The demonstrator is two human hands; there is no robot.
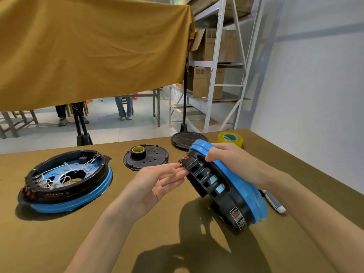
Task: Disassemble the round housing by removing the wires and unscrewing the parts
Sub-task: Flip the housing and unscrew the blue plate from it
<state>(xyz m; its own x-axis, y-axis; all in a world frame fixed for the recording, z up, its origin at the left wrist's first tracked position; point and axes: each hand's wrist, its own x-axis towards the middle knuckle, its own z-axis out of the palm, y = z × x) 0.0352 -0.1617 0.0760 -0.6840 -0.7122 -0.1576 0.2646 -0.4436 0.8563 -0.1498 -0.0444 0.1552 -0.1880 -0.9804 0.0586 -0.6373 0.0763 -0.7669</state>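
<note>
Brown-covered desk [177, 243] in a storage room with shelving behind, and on its left sits an opened round housing [67, 182] with its white wires [65, 172] still tangled inside. The right hand [226, 156] is clamped over the blue rim of a second housing half [226, 186], stood tilted on its edge, while the left hand [157, 184] pinches thumb and fingertips on some small bit at its black upper corner, too tiny to identify. I'd worry that piece pops free and rolls off, or the tilted half skids if the rim grip loosens.
</note>
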